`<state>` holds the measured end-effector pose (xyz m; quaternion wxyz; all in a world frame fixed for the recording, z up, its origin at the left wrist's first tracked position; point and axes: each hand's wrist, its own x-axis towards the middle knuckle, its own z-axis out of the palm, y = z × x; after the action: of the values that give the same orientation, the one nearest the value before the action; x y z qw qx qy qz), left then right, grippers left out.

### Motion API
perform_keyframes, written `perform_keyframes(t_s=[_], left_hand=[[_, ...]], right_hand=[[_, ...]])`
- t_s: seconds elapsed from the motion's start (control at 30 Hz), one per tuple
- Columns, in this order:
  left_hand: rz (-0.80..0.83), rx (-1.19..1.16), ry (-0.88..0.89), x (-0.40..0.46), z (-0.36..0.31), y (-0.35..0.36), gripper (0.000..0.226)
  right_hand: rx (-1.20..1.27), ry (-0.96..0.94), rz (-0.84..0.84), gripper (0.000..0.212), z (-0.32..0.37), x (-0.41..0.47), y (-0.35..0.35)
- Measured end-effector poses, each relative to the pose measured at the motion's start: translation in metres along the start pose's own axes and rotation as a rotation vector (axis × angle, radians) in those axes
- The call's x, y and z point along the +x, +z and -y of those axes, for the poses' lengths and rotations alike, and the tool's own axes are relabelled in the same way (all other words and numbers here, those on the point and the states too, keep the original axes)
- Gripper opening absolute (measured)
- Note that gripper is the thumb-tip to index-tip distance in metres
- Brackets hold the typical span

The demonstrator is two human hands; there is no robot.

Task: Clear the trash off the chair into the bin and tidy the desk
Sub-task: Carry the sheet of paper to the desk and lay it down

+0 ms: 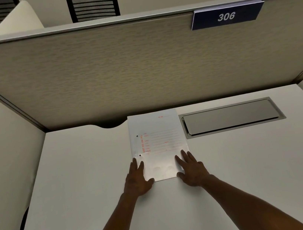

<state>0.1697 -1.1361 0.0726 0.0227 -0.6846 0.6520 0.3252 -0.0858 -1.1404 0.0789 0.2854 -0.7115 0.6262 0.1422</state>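
**Pressing a white file folder flat on the desk**

Starting at nine o'clock, a cream side panel (5, 147) walls off my white desk (78, 183), and the desktop beside it is bare.

At the centre lies the white file folder (158, 145), flat on the desk, its long side running toward twelve o'clock and its far edge close to the beige partition (121, 70). It carries red printed lines and two small punched holes along its nine o'clock edge; the print is too small for me to read fully.

My left hand (137, 179) rests on the folder's near corner at seven o'clock, fingers spread and flat, thumb lying along the near edge. My right hand (191, 169) sits on the near corner at five o'clock in the same way, fingers extended on the cover. Neither hand is curled around anything; both palms simply press down.

Toward two o'clock of the folder, just beside it, a grey metal cable hatch (230, 116) is set into the desk, its lid down.

Up at one o'clock, a dark blue plate reading 306 (227, 16) hangs from the partition's top rail.
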Motion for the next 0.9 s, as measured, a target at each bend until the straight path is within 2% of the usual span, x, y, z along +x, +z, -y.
perform_keyframes(t_s=[0.2, 0.6, 0.73, 0.9], left_hand=[[-0.003, -0.021, -0.006, 0.001, 0.001, 0.001, 0.097], [-0.059, -0.088, 0.012, -0.022, -0.008, 0.001, 0.091], [-0.164, -0.113, 0.055, -0.032, -0.019, -0.014, 0.089], [-0.44, -0.17, 0.176, -0.047, -0.04, -0.034, 0.083]], right_hand=[[0.011, -0.014, 0.02, 0.078, -0.003, 0.004, -0.004], [0.06, -0.028, -0.102, 0.083, -0.008, -0.023, -0.004], [0.011, 0.002, -0.205, 0.086, -0.007, -0.041, -0.017], [-0.012, -0.027, -0.384, 0.092, -0.01, -0.07, -0.049]])
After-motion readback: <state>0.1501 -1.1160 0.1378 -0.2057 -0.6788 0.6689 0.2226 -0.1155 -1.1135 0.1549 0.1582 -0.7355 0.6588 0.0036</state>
